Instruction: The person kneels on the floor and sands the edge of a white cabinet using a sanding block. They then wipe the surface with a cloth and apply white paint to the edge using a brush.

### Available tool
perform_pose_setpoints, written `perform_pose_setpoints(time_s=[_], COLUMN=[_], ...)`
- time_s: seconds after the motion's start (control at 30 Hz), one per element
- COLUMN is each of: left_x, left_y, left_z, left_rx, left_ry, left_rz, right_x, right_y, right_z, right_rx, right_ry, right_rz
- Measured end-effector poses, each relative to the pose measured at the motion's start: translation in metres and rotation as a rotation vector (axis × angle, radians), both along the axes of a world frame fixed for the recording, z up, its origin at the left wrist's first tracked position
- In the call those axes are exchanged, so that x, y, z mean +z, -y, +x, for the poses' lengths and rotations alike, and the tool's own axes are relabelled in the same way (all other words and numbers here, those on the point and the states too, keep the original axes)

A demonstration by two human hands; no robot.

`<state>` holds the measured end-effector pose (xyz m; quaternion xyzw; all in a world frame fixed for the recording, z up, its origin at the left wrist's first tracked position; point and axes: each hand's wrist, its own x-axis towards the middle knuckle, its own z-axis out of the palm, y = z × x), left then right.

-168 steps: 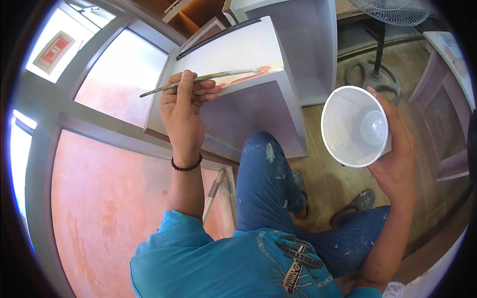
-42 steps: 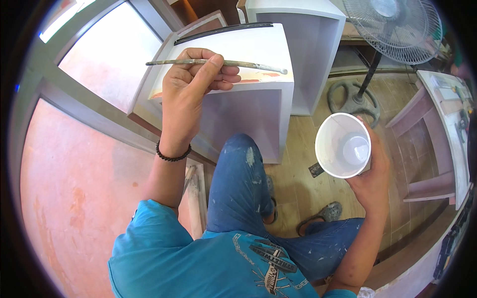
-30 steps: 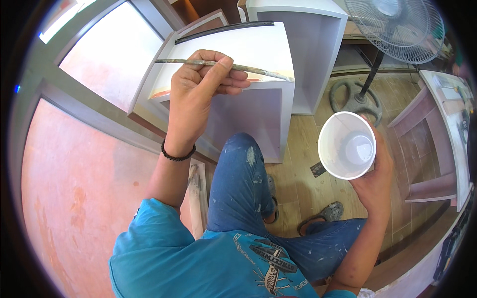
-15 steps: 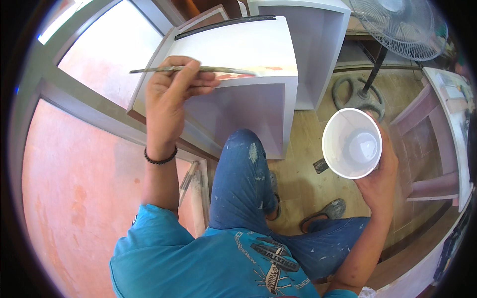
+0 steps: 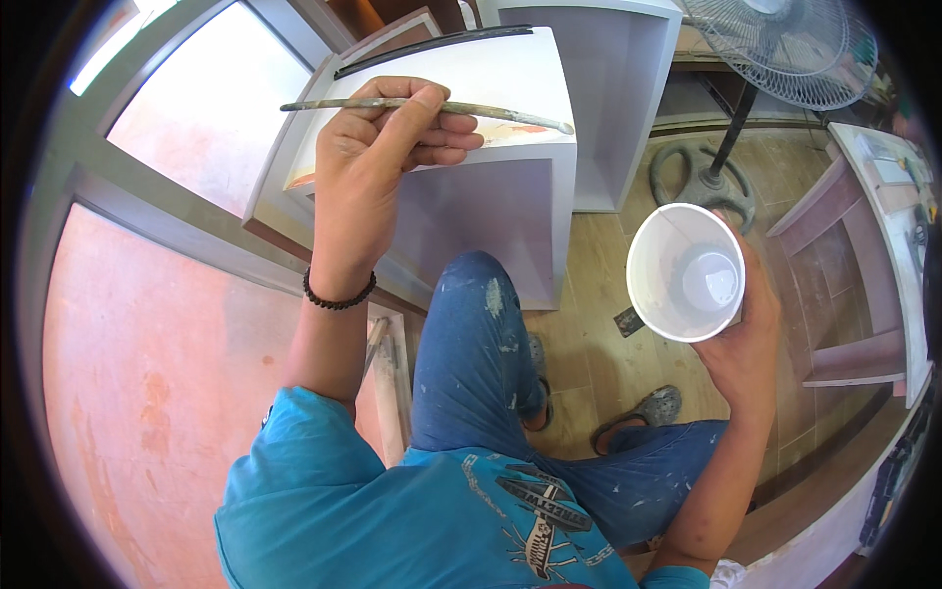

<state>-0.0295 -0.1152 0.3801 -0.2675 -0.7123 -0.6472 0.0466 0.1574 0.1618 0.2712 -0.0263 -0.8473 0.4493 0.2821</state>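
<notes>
Pinched between the thumb and fingers of my left hand is a slim paintbrush, held nearly level with its white-coated tip pointing right. The hand hovers over the front edge of a white box-like cabinet. Reddish-brown patches mark that edge on both sides of the hand, partly hidden by hand and brush. Over to the right, my right hand grips a white plastic cup from its right side. The cup is tilted so its inside shows, with a little whitish liquid at the bottom.
A dark strip lies along the cabinet's far edge. Behind stands another open white cabinet. A fan on a round base is at the back right, near a small table. Framed panels lean along the left.
My left hand has moved right with the paintbrush, bringing its tip near the cabinet's right corner. The reddish patch at the left end now shows. The cup has barely shifted.
</notes>
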Motion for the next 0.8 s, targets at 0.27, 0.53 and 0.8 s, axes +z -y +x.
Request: perform_pose_setpoints(time_s=[0.27, 0.53, 0.8], left_x=[0.0, 0.002, 0.002], left_y=[0.0, 0.002, 0.001], left_z=[-0.003, -0.003, -0.005], left_rx=[0.007, 0.024, 0.003], left_ry=[0.0, -0.041, -0.002], left_rz=[-0.027, 0.006, -0.058], right_x=[0.004, 0.001, 0.003], right_y=[0.0, -0.002, -0.001], right_z=[0.001, 0.0, 0.0], right_rx=[-0.009, -0.005, -0.007], right_ry=[-0.037, -0.055, -0.023], right_rz=[0.001, 0.059, 0.01])
